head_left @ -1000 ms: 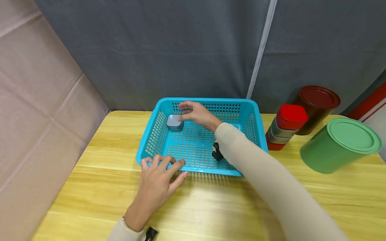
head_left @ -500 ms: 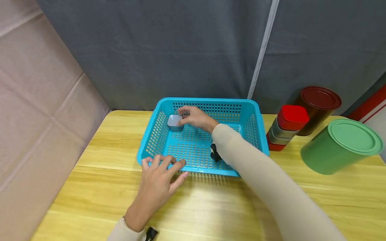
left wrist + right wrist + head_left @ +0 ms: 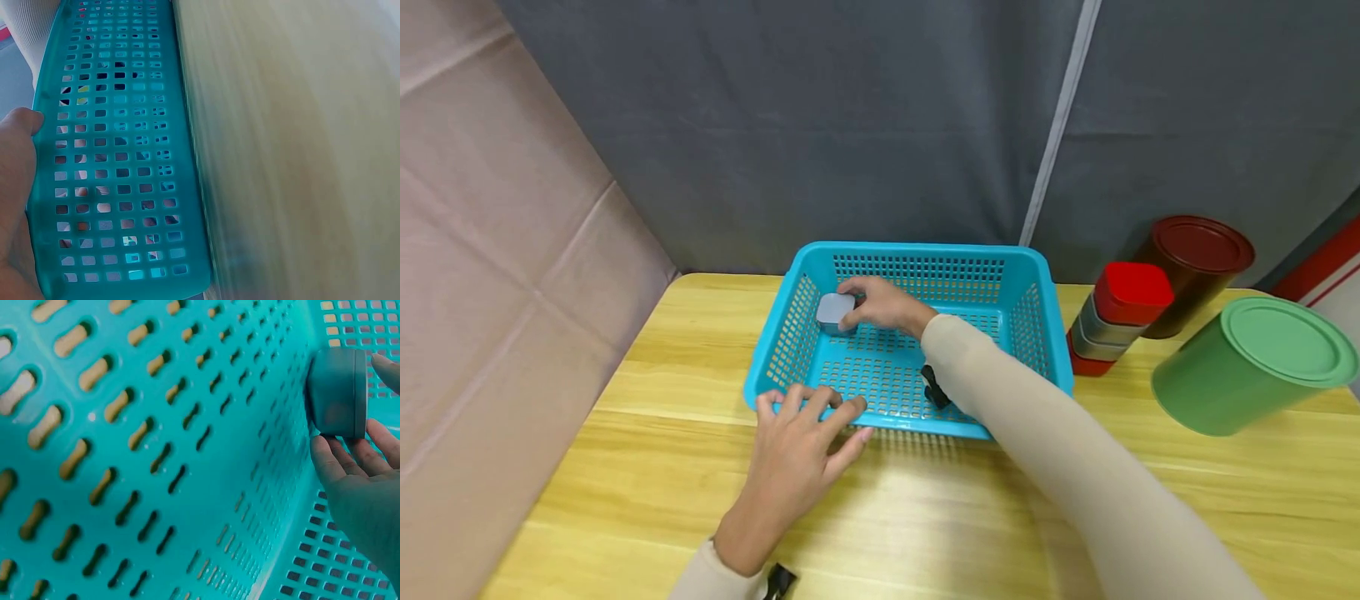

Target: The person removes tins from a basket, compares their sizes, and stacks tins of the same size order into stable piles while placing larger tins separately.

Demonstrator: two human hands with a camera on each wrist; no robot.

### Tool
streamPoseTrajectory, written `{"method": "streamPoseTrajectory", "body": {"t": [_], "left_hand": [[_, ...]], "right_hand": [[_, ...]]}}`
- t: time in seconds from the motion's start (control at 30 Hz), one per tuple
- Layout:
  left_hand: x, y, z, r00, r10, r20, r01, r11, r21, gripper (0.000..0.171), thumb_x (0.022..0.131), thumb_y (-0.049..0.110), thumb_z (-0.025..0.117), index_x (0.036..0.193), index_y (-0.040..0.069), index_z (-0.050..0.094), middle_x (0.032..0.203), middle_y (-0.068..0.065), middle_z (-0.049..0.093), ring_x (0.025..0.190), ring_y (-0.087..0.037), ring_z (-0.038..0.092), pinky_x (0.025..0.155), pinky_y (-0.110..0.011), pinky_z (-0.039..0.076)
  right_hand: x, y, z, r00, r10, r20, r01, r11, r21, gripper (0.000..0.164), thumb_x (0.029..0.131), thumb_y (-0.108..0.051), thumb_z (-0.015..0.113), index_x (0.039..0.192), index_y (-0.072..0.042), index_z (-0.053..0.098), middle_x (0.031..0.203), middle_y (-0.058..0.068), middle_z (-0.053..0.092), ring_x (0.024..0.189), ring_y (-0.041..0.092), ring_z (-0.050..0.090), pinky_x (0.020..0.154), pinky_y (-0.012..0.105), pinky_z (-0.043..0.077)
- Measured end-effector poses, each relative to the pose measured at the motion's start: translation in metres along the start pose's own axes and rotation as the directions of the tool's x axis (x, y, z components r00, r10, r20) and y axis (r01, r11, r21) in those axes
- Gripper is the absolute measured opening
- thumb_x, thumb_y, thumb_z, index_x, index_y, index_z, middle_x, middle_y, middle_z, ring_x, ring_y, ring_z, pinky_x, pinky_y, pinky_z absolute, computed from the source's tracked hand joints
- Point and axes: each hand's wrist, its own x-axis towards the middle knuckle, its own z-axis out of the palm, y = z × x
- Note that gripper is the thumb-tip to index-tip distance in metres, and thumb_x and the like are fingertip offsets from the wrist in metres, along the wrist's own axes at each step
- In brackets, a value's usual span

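A blue plastic basket (image 3: pixel 895 422) with slotted sides stands on the wooden table. Inside it, by the left wall, is a small grey square box (image 3: pixel 832 310) with rounded corners. My right hand (image 3: pixel 887 303) reaches in and holds this box at its right side, thumb on the near side and fingers on the far side. The right wrist view shows the box (image 3: pixel 337 394) with fingertips (image 3: pixel 325 453) against its edge. My left hand (image 3: pixel 797 442) grips the basket's near rim at the left corner, fingers bent over it. In the left wrist view the fingers' far ends are hidden behind the basket wall (image 3: pixel 112 187).
Right of the basket stands a stack of small red and grey boxes (image 3: pixel 1112 317). Behind it is a dark red lidded canister (image 3: pixel 1198 250), and further right a green lidded canister (image 3: pixel 1255 367). A grey curtain (image 3: pixel 850 125) hangs behind the table (image 3: pixel 647 400).
My right hand has lowered onto the grey box and closed round its side. The box has shifted slightly toward me. The left hand has stayed on the rim.
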Motion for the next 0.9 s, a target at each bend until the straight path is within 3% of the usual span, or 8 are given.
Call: {"method": "streamPoseTrajectory", "body": {"t": [0.17,0.57,0.9], "left_hand": [[0.0009,0.0002,0.0,1.0,0.0,-0.009,0.0,1.0,-0.005,0.037,0.1,0.054,0.056,0.112,0.027,0.078,0.097,0.0,0.069,0.091,-0.029,0.06,0.081,-0.058,0.037],[0.0002,0.0001,0.001,1.0,-0.002,-0.014,0.002,1.0,-0.016,0.035,0.095,0.052,0.062,0.112,0.026,0.077,0.097,-0.001,0.069,0.091,-0.03,0.06,0.079,-0.058,0.037],[-0.0006,-0.0009,0.0011,1.0,0.006,-0.021,-0.007,1.0,-0.013,0.035,0.092,0.051,0.066,0.112,0.025,0.077,0.097,-0.001,0.069,0.091,-0.03,0.06,0.079,-0.056,0.038]], "right_hand": [[-0.0014,-0.0019,0.0028,1.0,-0.008,0.01,0.008,0.999,-0.039,0.068,0.088,-0.009,0.079,0.151,-0.009,0.052,0.151,0.012,0.055,0.121,0.028,0.059,0.101,0.04,0.048],[-0.0011,-0.0027,0.01,0.999,-0.026,0.041,0.029,0.997,-0.071,0.057,0.089,-0.006,0.078,0.142,-0.013,0.06,0.138,0.008,0.062,0.11,0.026,0.058,0.092,0.037,0.048],[-0.0037,-0.0065,0.0088,0.998,-0.035,0.044,0.038,0.997,-0.073,0.059,0.089,-0.005,0.076,0.145,-0.011,0.059,0.14,0.009,0.061,0.11,0.026,0.059,0.091,0.036,0.049]]}}
